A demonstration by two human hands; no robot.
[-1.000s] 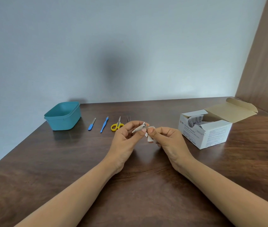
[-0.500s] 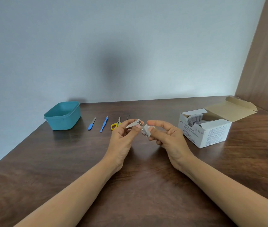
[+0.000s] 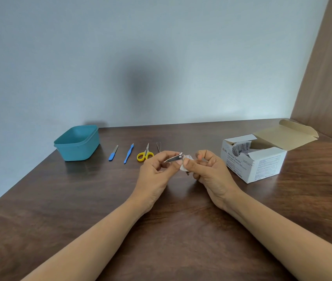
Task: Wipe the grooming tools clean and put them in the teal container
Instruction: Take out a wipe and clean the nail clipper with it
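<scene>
1. The teal container (image 3: 75,153) sits near the desk's (image 3: 100,199) far left corner, its top open to take cleaned tools.
2. Beside it, the blue file (image 3: 113,153), blue pusher (image 3: 128,153), yellow scissors (image 3: 145,154) and tweezers (image 3: 158,147) lie in a row, unwiped I judge.
3. My left hand (image 3: 157,171) pinches the nail clipper (image 3: 173,158) above mid-desk, steadying it.
4. My right hand (image 3: 211,171) pinches a white swab (image 3: 183,168) against the clipper's end, to rub it.
5. The swab box (image 3: 262,165) stands open by the right edge, handy.

Soft, even daylight. A diffuse dark shadow falls on the wall (image 3: 140,86) at frame centre. The tabletop (image 3: 80,199) shows faint sheen; wide-angle bending at the edges; focus sharp.
</scene>
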